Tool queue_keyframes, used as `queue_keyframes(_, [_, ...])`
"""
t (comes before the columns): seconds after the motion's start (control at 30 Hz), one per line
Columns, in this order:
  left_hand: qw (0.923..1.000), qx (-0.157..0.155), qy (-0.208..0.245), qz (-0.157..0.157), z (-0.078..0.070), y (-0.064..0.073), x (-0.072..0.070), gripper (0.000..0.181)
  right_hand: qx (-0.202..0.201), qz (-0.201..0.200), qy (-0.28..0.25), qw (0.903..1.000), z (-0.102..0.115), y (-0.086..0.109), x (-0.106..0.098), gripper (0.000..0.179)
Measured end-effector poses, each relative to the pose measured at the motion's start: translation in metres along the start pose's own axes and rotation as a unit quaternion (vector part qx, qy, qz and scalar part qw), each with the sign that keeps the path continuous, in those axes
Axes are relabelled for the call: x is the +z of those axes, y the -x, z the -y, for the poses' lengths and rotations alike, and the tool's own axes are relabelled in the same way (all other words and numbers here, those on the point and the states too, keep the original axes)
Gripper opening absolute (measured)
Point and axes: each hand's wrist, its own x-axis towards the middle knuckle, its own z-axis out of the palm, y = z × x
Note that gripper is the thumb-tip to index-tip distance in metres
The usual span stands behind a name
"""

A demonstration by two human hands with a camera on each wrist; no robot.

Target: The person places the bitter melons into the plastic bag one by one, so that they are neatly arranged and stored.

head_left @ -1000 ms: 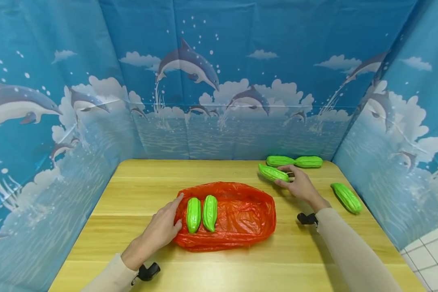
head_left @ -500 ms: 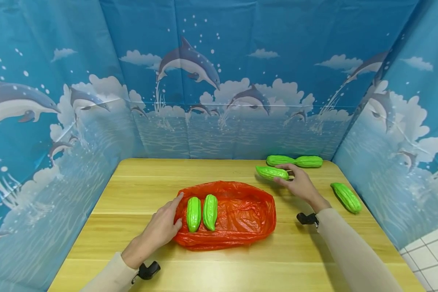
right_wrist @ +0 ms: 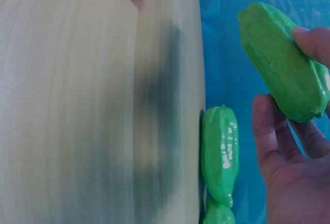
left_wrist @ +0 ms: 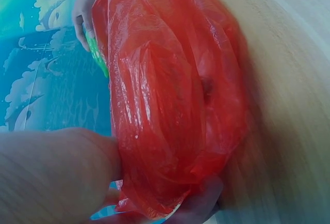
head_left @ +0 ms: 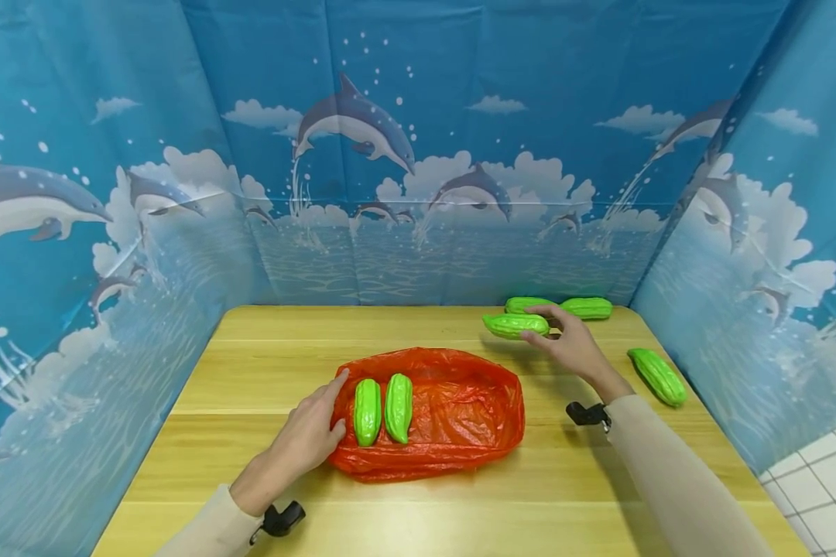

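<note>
My right hand [head_left: 573, 343] pinches a bright green bitter melon [head_left: 512, 326] between thumb and fingers, above the table near its back edge. The right wrist view shows this bitter melon [right_wrist: 283, 61] tilted, with the thumb on one side. At the left end of an open red plastic bag [head_left: 467, 456], my left hand [head_left: 308, 429] holds the rim, thumb and fingers spread along it. Two bitter melons, a left one [head_left: 367, 412] and a right one [head_left: 399, 408], lie side by side in the bag's left half. The left wrist view shows mostly the bag's red film [left_wrist: 160, 105].
Along the table's back edge lie two more bitter melons, one [head_left: 522, 303] partly hidden behind the held one, the other [head_left: 587, 309] to its right. Another bitter melon [head_left: 658, 377] rests near the right edge. A blue dolphin-print curtain [head_left: 418, 255] encloses the wooden table [head_left: 265, 387].
My right hand has lifted the bitter melon slightly, shifted it a little left and turned it closer to level. The left hand and the bag stay in place.
</note>
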Motion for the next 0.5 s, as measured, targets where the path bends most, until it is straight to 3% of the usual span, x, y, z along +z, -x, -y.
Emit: queue_keyframes(0.5, [1.0,-0.007,-0.003,0.0,0.0016,0.0001,-0.0001,0.085,0.006,0.001,-0.019,0.9998,0.0103,-0.0007,-0.0048,0.072])
